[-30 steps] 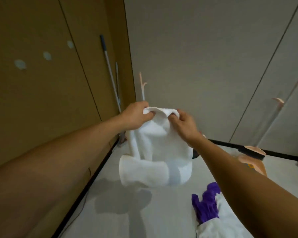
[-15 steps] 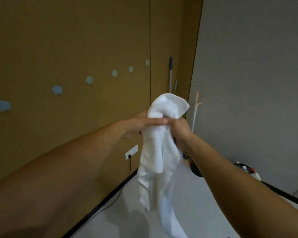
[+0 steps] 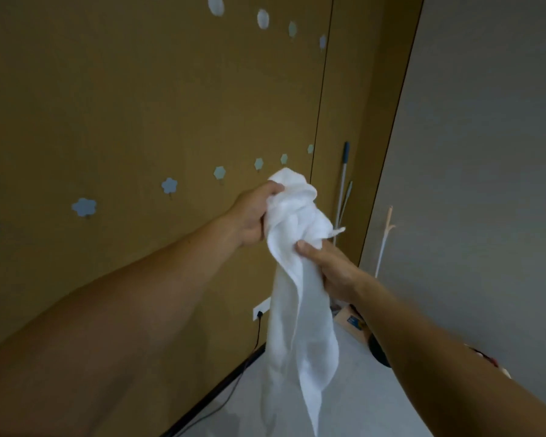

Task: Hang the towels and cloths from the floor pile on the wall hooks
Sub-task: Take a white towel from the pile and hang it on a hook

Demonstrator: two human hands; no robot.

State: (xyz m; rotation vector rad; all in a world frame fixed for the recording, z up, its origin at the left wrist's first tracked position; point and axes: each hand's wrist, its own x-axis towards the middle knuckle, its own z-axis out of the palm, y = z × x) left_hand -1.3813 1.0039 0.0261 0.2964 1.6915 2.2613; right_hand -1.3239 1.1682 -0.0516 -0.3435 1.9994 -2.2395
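Head view: a white towel (image 3: pixel 298 288) hangs in the middle of the frame, gathered into a bunch at its top and trailing straight down to a loose point near the bottom edge, so its long axis runs vertically. The left hand (image 3: pixel 252 216) grips the bunched top from the left, its fingers (image 3: pixel 275 187) curled into the folds. The right hand (image 3: pixel 332 270) holds the towel just below, thumb pressed on the front and the rest wrapped behind.

On the brown wall (image 3: pixel 123 105), a row of flower-shaped hooks (image 3: pixel 220 172) climbs from the left edge towards centre. The nearest hook (image 3: pixel 258 164) sits just above and left of the bunch, apart from it. The left hand is the nearer one, so it would likely carry the top fold up and leftwards over that hook.

A mop handle (image 3: pixel 345 171) leans in the corner to the right.
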